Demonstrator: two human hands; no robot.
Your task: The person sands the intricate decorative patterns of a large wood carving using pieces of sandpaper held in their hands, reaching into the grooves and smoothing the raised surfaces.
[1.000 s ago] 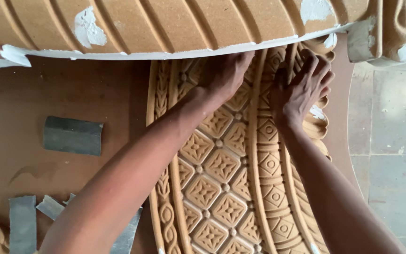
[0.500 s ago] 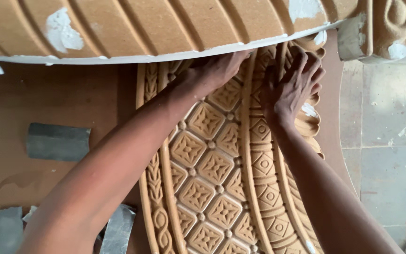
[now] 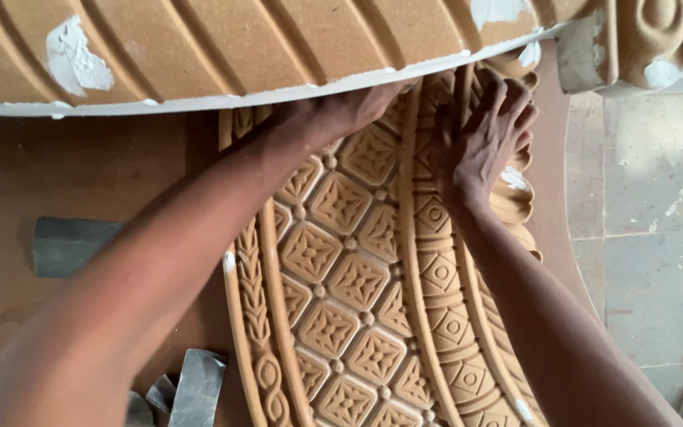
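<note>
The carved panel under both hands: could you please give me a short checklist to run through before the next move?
1. Left hand flat on the carved panel: ok.
2. Right hand pressing the panel's border: ok.
3. Left fingertips visible: not ok, hidden under the ribbed moulding.
4. Panel edge seated under the moulding: cannot tell.
5. Grey sheets apart from the panel: ok.

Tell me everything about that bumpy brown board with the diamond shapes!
The carved panel looks like tan wood or fibreboard. It has a curved band of diamond tiles with little flowers, a leafy border and a scalloped edge. It lies flat on a brown surface, its top end under a ribbed moulding. The left hand and right hand press on it.
</note>
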